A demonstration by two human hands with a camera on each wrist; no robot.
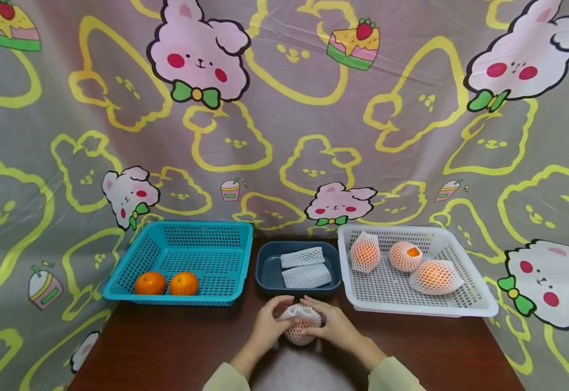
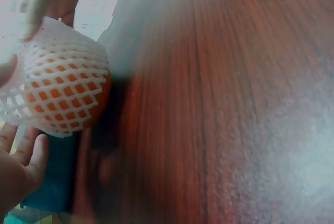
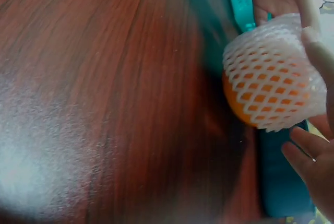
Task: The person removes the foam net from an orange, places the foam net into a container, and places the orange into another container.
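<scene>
Between the two hands, an orange in a white foam net is near the table's front middle. My left hand holds it from the left and my right hand from the right, thumbs on the near side of the net. In the left wrist view the netted orange shows a strip of bare peel at one side, with my left hand beside it. The right wrist view has the netted orange with the net's edge loose, and my right hand beside it.
A dark tray with two flat nets stands behind the hands. The teal basket at left holds two bare oranges. At right, a white basket contains three netted oranges. A patterned cloth hangs behind.
</scene>
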